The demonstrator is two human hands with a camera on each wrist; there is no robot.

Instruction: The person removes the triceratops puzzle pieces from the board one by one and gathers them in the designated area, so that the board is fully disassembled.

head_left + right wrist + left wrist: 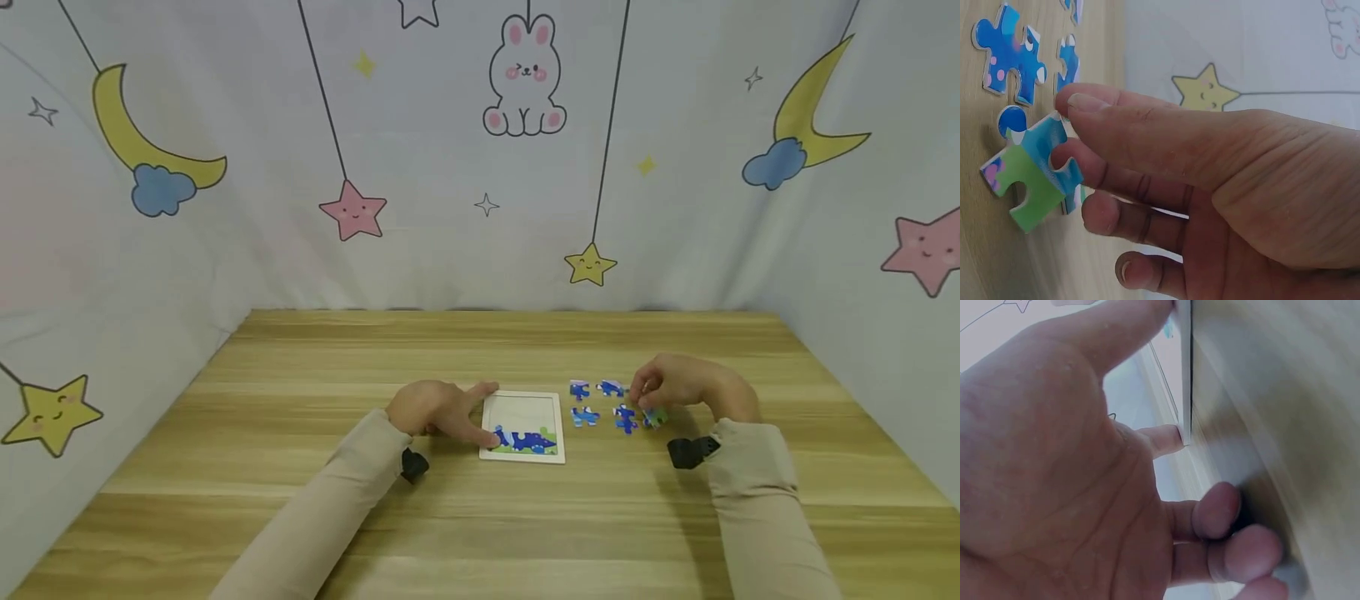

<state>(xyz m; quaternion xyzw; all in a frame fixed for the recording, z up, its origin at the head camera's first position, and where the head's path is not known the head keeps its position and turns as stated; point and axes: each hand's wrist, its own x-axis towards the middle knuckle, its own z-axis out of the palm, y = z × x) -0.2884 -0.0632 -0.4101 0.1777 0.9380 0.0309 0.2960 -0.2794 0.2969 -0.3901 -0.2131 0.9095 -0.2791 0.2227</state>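
Observation:
A square puzzle tray with a pale rim lies on the table, with blue and green jigsaw pieces along its near side. My left hand rests at the tray's left side. Its thumb touches the near-left part and its index finger the far-left corner; the other fingers curl beside the tray in the left wrist view. Right of the tray, my right hand pinches a green and blue jigsaw piece by one corner between thumb and index finger. That piece is tilted, and another piece partly shows behind it.
Several loose blue jigsaw pieces lie between the tray and my right hand, among them one with pink dots and one nearer the tray. The wooden table meets a printed curtain at its far edge.

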